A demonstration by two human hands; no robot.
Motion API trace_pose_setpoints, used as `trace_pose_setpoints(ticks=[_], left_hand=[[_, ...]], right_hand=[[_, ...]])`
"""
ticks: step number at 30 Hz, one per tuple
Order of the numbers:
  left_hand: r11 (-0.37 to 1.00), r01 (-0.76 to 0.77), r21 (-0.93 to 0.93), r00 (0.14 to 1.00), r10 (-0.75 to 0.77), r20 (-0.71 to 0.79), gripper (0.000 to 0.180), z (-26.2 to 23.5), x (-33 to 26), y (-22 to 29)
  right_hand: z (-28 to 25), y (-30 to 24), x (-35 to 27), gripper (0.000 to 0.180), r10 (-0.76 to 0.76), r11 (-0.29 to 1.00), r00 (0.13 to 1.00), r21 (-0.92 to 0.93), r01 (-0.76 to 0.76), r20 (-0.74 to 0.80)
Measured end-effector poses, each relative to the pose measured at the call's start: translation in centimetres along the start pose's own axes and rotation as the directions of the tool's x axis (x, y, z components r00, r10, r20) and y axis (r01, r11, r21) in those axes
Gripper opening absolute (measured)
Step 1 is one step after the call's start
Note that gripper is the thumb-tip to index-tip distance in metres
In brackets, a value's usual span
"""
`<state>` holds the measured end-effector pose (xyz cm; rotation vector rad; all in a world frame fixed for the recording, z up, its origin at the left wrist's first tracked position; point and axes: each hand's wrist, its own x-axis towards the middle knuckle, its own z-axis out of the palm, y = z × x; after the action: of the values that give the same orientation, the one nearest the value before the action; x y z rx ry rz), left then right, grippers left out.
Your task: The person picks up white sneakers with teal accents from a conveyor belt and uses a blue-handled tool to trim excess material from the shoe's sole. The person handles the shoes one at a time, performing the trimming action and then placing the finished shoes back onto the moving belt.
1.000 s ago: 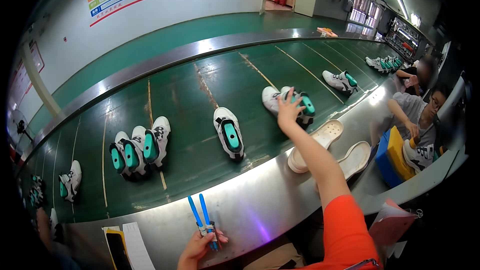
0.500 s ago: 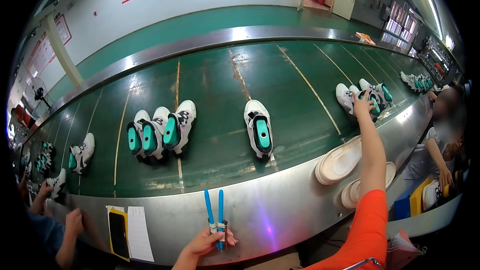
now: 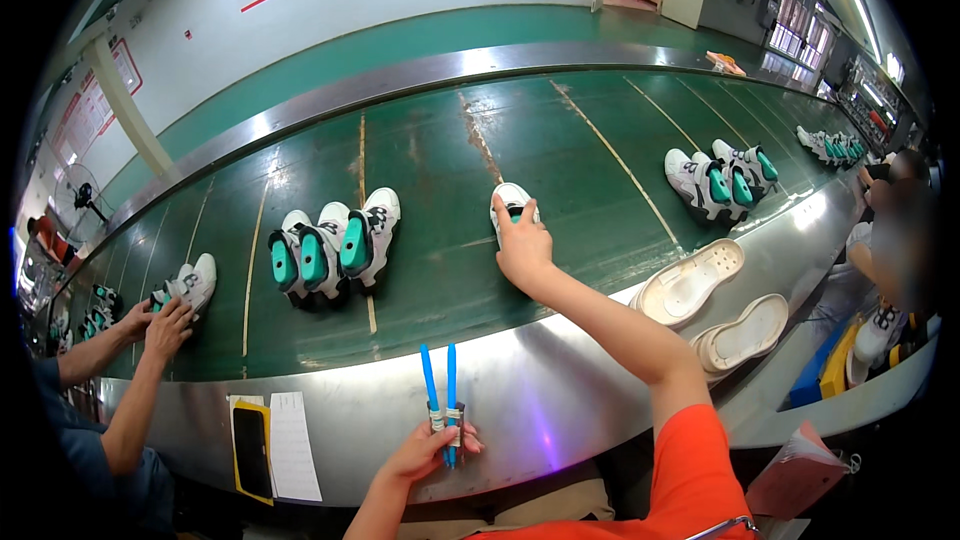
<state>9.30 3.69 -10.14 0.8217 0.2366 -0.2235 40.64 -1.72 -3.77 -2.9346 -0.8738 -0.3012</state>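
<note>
A: In the head view, what did the left hand (image 3: 420, 452) hold?

B: It was closed around two blue rods (image 3: 451, 380), over the metal tabletop (image 3: 375, 415).

A: And the right hand (image 3: 524, 252)?

B: It lay on the shoe (image 3: 513, 192), fingers apart; whether it gripped could not be told.

A: Where was that shoe?

B: On the green belt (image 3: 585, 215), toe pointing away from the person, between three shoes (image 3: 328, 240) at left and another group (image 3: 690, 180) at right. Two cream soles (image 3: 685, 285) lay nearer, to the right.

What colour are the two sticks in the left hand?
The sticks are blue, clearest in the head view.
</note>
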Motion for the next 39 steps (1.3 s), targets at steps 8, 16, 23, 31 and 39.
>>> trace_pose_setpoints(ticks=[8, 16, 23, 31, 39], left_hand=[[0.993, 0.038, 0.112, 0.994, -0.026, -0.102, 0.023, 0.9, -0.6, 0.5], [0.983, 0.059, 0.172, 0.998, -0.053, -0.039, 0.03, 1.7, -0.5, 1.0], [0.98, 0.033, 0.195, 0.998, -0.022, -0.055, 0.026, 2.0, -0.7, 0.9], [0.966, -0.084, 0.245, 0.996, 0.08, 0.027, 0.026, 5.3, -2.9, 1.7], [0.756, 0.092, 0.649, 0.951, -0.26, 0.169, 0.029, 9.1, -3.1, 2.3]], right_hand=[[-1.5, 7.8, 0.6, 0.074, 0.002, 0.984, 0.997, 0.175, -0.016, 0.077], [-0.8, 23.5, 1.8, 0.094, 0.15, 0.985, 0.985, 0.068, -0.156, 0.08], [-2.9, 21.9, -0.6, 0.093, 0.031, 0.999, 0.945, -0.02, -0.04, -0.324], [-7.8, 2.9, -15.8, 0.059, -0.554, 0.396, 0.804, 0.918, 0.027, 0.216], [-7.3, -0.2, -26.7, 0.025, -0.581, -0.051, 0.716, 0.86, -0.508, 0.388]])
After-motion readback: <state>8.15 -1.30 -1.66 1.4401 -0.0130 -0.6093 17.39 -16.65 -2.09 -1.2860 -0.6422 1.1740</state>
